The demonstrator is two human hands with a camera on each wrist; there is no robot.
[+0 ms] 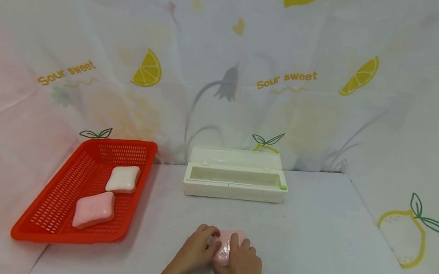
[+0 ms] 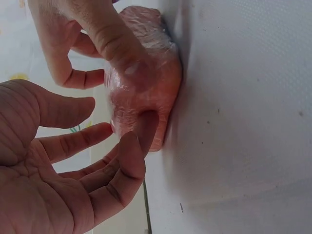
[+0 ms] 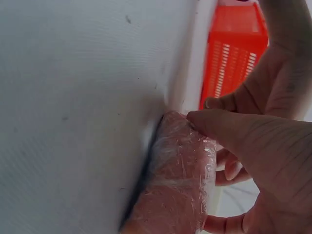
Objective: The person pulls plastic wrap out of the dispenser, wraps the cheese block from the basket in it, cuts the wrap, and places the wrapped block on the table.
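A pink soap bar (image 1: 224,250), wrapped in shiny clear plastic film, lies on the white table in front of me. My right hand (image 1: 245,264) holds it from the right, its thumb and fingers spread around the bar. At the left end, my left hand (image 1: 196,250) touches the wrapped bar with bent fingers. In the left wrist view a left fingertip presses into the film, while the left thumb stands apart from the bar. Wrinkled film (image 3: 183,180) covers the bar's side in the right wrist view. The underside is hidden.
A red plastic basket (image 1: 38,236) stands at the left with a white bar (image 1: 123,178) and a pink bar (image 1: 94,209) in it. At the back stands a white film dispenser box (image 1: 233,193), lid raised. Behind it hangs a lemon-print cloth (image 1: 217,43).
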